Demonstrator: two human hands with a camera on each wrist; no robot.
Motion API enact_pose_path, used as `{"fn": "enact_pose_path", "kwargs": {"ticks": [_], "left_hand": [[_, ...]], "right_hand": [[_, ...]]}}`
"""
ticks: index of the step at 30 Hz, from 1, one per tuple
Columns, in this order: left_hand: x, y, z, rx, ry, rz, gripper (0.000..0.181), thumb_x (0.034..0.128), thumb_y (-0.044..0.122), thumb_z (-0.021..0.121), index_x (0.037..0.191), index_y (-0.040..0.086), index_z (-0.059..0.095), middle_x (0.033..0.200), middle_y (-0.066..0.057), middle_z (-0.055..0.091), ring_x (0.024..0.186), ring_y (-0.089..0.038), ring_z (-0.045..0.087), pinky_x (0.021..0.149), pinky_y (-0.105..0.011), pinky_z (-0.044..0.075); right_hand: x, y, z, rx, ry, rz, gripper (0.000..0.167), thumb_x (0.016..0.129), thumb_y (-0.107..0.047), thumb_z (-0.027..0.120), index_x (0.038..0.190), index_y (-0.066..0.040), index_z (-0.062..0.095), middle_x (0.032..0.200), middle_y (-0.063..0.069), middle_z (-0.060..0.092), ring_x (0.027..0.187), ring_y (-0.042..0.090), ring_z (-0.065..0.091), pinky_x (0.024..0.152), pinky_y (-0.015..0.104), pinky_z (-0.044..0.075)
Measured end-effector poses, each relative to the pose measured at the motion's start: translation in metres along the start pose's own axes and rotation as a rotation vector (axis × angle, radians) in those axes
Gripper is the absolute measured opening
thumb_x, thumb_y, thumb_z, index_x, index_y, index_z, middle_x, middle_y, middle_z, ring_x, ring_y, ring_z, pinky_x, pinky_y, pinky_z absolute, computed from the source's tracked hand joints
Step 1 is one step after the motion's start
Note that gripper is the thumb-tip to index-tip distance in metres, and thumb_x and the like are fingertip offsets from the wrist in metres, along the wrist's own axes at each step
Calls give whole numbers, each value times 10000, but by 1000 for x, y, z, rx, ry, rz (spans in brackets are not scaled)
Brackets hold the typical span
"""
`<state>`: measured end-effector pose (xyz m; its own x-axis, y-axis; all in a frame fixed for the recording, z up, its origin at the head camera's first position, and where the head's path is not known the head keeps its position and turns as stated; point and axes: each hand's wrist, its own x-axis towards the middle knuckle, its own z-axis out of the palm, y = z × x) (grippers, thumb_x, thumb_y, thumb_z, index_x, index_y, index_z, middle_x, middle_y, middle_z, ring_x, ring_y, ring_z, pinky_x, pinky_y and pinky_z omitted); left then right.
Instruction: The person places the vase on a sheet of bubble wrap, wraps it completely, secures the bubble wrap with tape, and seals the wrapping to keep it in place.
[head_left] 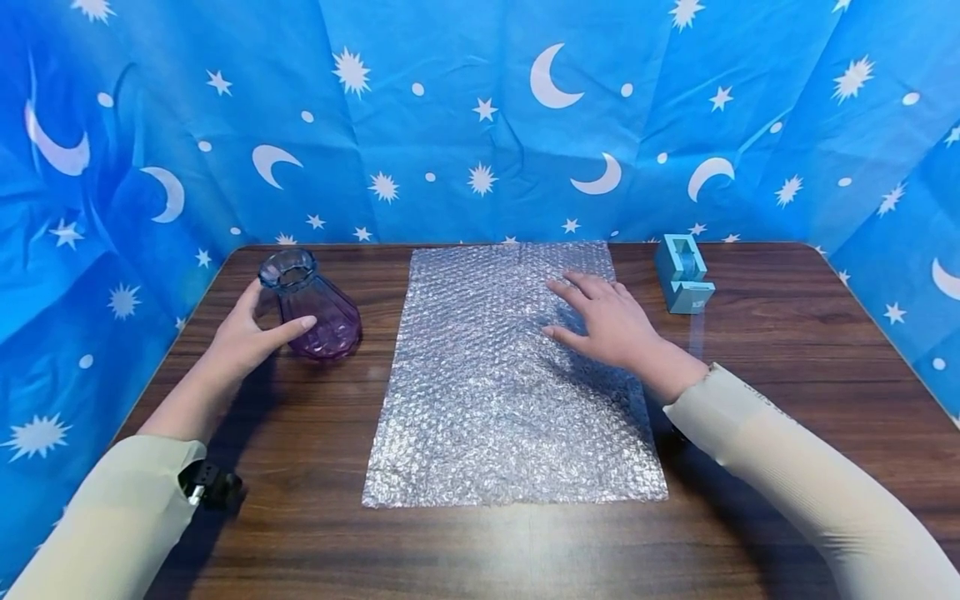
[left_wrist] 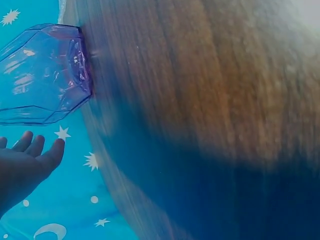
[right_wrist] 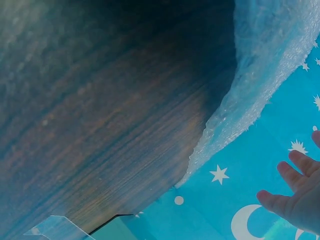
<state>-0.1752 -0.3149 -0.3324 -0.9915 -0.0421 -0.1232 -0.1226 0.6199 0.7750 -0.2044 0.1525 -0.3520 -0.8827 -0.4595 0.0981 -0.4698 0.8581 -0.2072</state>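
A faceted glass vase (head_left: 330,325) (left_wrist: 45,75), blue at the rim and purple at the base, is at the left of the table. Beside its left side is my left hand (head_left: 246,337) (left_wrist: 30,162), thumb and fingers spread; the left wrist view shows a gap between the visible fingers and the glass. A sheet of bubble wrap (head_left: 480,400) (right_wrist: 265,75) lies flat in the middle. Over its upper right part is my right hand (head_left: 611,325) (right_wrist: 297,192), fingers spread and holding nothing; whether it touches the sheet I cannot tell.
A light blue tape dispenser (head_left: 686,279) (right_wrist: 112,230) stands at the back right of the wooden table (head_left: 300,517), a clear strip of tape (head_left: 697,333) (right_wrist: 60,227) extending from its front. Blue cloth (head_left: 450,108) with white moons and stars hangs behind and at both sides.
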Motion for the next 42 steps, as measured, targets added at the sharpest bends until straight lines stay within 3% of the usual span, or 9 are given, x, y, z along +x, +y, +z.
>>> {"fn": "enact_pose_path", "kwargs": {"ticks": [14, 21, 31, 42], "left_hand": [[9, -2, 6, -54, -106, -32, 1004, 979, 450, 631, 1655, 113, -30, 1672, -336, 152, 1539, -552, 169, 1236, -731, 132], [10, -6, 6, -112, -148, 1, 951, 1000, 349, 620, 1648, 89, -26, 1653, -335, 195, 1521, -515, 215, 1255, -691, 152], [13, -15, 8, -123, -210, 25, 961, 976, 259, 662, 1647, 91, -5, 1635, -327, 233, 1499, -498, 252, 1241, -704, 170], [16, -16, 12, -137, -227, 33, 976, 966, 245, 685, 1646, 109, -2, 1621, -305, 267, 1493, -485, 284, 1248, -691, 186]], "right_hand": [[1, 0, 3, 7, -4, -4, 736, 976, -493, 635, 1585, -158, 394, 1648, 198, 361, 1525, 429, 346, 1231, 688, 255], [1, 0, 5, -8, 0, -15, 726, 980, -518, 617, 1583, -177, 401, 1639, 193, 380, 1516, 434, 360, 1229, 679, 271], [1, -2, 4, -2, -6, -20, 725, 978, -497, 628, 1583, -169, 400, 1637, 204, 377, 1516, 434, 359, 1227, 683, 271], [-1, 0, 5, 2, -25, -9, 725, 987, -520, 605, 1589, -176, 390, 1652, 185, 360, 1520, 429, 357, 1232, 678, 267]]}}
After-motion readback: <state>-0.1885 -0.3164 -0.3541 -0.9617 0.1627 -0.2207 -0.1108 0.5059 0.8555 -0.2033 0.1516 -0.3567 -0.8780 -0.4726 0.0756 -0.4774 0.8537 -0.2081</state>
